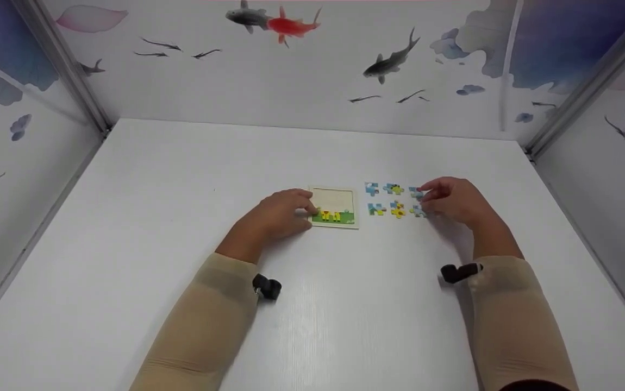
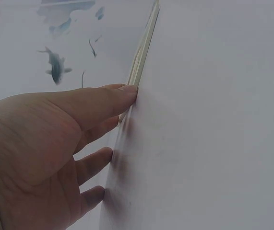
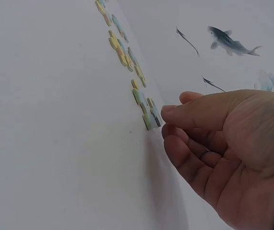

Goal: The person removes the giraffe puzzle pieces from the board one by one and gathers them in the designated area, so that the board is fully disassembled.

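Note:
A small wooden puzzle tray lies on the table, its lower strip filled with a green picture section with yellow figures. At its left edge is my left hand, fingers spread and fingertips touching the rim. In the left wrist view the thumb lies straight against the tray's thin edge. My right hand is at the rightmost puzzle pieces, its fingertips right by the upper piece and the lower piece. Nothing shows between its thumb and loosely bent fingers in the right wrist view.
More loose pieces lie in two rows right of the tray, including a blue one and a yellow one. The white table is bordered by panels printed with fish.

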Demonstrator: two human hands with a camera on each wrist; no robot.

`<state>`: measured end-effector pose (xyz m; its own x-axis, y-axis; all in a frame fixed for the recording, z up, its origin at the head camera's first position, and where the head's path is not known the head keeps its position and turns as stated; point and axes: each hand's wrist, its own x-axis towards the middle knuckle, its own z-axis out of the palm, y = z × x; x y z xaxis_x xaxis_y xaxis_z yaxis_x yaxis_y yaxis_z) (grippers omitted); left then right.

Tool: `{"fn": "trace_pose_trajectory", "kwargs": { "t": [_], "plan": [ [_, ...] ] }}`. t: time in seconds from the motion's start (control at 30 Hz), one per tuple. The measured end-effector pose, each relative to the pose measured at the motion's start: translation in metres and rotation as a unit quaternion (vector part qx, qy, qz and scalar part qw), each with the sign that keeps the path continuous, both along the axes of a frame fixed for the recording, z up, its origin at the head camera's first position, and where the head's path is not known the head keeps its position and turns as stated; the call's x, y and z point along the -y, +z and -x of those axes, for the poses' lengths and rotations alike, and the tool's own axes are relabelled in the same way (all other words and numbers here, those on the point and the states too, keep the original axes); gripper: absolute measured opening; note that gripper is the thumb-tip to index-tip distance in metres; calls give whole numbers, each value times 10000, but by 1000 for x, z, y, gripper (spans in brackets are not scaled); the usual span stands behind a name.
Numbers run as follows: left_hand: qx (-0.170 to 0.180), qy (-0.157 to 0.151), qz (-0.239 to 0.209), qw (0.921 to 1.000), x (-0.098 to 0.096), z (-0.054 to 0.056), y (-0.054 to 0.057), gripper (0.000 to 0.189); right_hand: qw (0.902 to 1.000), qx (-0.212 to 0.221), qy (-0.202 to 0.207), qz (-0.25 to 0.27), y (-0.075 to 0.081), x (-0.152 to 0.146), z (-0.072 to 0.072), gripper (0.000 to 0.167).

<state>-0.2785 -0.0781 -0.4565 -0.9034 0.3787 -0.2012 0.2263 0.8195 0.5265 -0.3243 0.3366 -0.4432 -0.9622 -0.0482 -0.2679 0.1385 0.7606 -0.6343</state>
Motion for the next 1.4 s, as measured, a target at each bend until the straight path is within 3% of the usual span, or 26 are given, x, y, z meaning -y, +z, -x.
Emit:
{"fn": "trace_pose_trajectory", "kwargs": {
  "t": [0.27,0.6,1.07,1.4],
  "plan": [
    [-60,-163,-18,9998,1,1,-1,37,10000,61,9,-59,11,18,-2,39],
    [-73,-228,44,9997,2,1,1,37,9984,-30,484,278,29,83,-8,38],
    [-56,-118,1,9999,2,3,0,47,9859,49,1465,803,23,157,-6,36],
    [-33,-139,107,9998,2,3,0,56,9816,58,1811,596,16,186,-9,32]
  ]
}}
